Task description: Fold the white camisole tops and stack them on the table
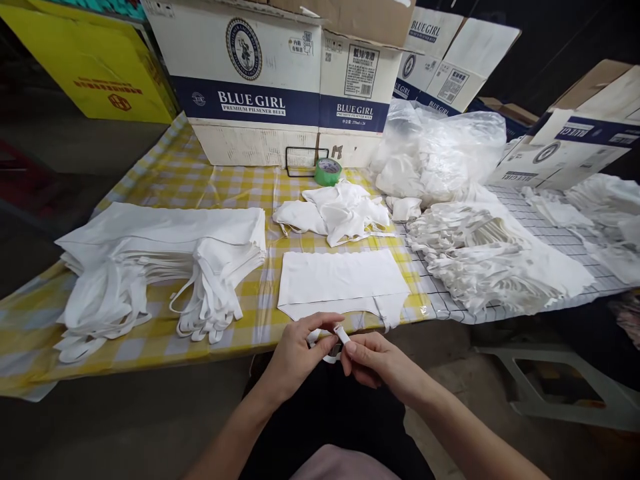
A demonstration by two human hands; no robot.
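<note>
A white garment (343, 277) lies flat at the table's front edge, its straps toward me. Just off that edge, both my hands pinch one white strap (343, 335). My left hand (300, 350) is closed on it between thumb and fingers, near what looks like a small slider. My right hand (373, 360) grips the same strap slightly to the right, and a loop of it hangs between the hands. To the left sits a stack of white strapped garments (165, 233). Behind the flat piece is a loose heap of white garments (345, 210).
Green tape (327, 172) stands by a black wire frame (295, 162) before a Blue Girl carton (250, 73). A clear plastic bag (440, 147) and a pile of white garments (480, 253) are at right. More cartons (560, 147) stand behind. A grey-green stool (560, 387) is below right.
</note>
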